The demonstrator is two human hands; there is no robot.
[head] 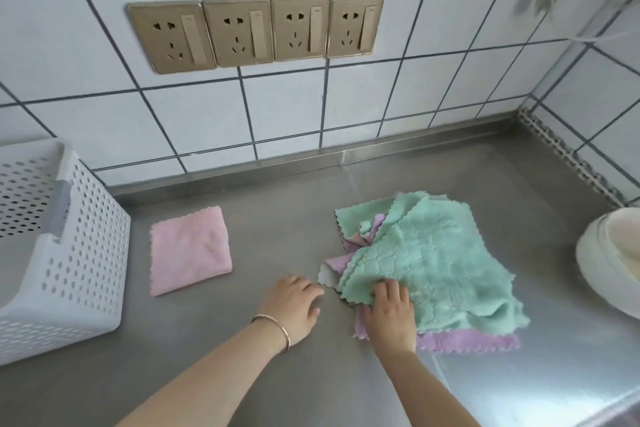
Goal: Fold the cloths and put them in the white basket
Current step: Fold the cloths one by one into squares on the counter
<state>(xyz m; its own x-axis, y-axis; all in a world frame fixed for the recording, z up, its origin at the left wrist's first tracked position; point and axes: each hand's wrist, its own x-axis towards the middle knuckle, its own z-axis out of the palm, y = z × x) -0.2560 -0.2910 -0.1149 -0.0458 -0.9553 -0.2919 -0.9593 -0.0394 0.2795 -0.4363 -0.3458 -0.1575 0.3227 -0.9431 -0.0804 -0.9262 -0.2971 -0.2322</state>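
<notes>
Where bare steel counter (277, 229) lies open between folded pink cloth (189, 251) and fluffy green cloth (426, 260): right hand (391, 314) gripping scalloped green edge, left hand (294, 305) flat, fingers loosely together.

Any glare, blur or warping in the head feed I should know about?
Head view: wide-angle bending curves the tile lines; the steel counter glares at lower right; something hanging at top right is motion-blurred; the hands, left and right, and the green cloth are reasonably sharp.

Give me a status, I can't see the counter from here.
Left hand open on counter. Right hand grips green cloth on the pile. Pink cloth folded, outside basket. Nothing in the way.
</notes>
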